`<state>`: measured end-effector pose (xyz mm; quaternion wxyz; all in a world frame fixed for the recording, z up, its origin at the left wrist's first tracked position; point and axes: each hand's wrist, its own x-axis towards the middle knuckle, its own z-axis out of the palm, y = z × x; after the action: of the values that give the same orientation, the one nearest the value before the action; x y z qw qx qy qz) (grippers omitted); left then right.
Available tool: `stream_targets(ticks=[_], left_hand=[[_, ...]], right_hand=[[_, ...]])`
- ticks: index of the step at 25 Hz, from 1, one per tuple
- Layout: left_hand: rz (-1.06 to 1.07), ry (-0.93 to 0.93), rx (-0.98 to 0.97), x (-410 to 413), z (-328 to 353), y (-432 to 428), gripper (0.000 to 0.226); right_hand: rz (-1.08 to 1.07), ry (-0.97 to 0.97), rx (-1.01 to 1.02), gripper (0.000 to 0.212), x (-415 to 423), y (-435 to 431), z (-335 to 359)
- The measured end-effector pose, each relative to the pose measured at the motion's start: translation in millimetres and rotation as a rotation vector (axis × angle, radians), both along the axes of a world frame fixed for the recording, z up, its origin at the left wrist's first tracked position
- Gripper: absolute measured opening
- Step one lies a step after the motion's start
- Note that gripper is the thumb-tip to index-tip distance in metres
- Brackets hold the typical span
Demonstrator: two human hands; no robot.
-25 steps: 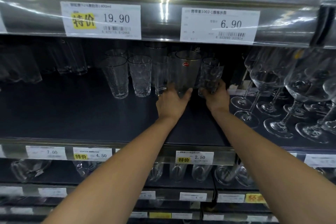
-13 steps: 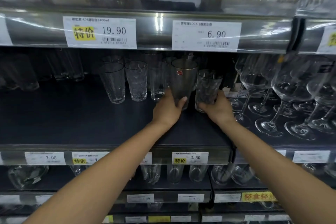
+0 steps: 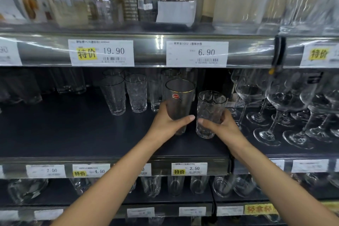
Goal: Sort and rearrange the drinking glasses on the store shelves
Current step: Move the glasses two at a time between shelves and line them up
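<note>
On the dark middle shelf, the job looked to be at the carrying step, with two glasses in hand and neither yet set in a settled place. Wine glasses crowded the right end of that shelf. A small cluster of tumblers stood toward the back, left of centre, with bare shelf in front of them. The left hand had its grip closed round the lower half of a tall plain glass, thumb across the front. The right hand had its grip closed round a shorter patterned glass just beside it. Both glasses were upright near the middle of the shelf, forward of the cluster; whether their bases rested on the shelf or hung just over it could not be told. The patterned glass seemed a match for the patterned tumblers, so the next move probably called for taking it left to join them. It would need to be kept level and clear of the wine glass stems near the right wrist. A small red sticker marked the tall glass just under its thin gold rim.
</note>
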<state>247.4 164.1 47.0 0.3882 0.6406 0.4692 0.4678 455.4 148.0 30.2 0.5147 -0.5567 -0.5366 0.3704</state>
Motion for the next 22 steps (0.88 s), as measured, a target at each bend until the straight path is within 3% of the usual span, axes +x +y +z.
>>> stream_targets(ticks=[2,10,15,19,22], left_hand=[[0.0,-0.088,-0.015,4,3,4,0.065],[-0.022,-0.184,0.03,-22,12,-10,0.052],[0.011,-0.319,0.058,-64,21,-58,0.067],[0.171,-0.404,0.081,-109,15,-101,0.046],[0.301,-0.492,0.065,-156,8,-128,0.055]], right_hand=[[0.012,0.076,0.037,0.073,-4,0,4],[-0.002,0.234,0.118,0.047,-19,-19,14],[0.192,0.383,0.048,0.07,-59,-41,36],[0.361,0.37,-0.028,0.091,-117,-51,37],[0.467,0.346,-0.05,0.086,-168,-53,34]])
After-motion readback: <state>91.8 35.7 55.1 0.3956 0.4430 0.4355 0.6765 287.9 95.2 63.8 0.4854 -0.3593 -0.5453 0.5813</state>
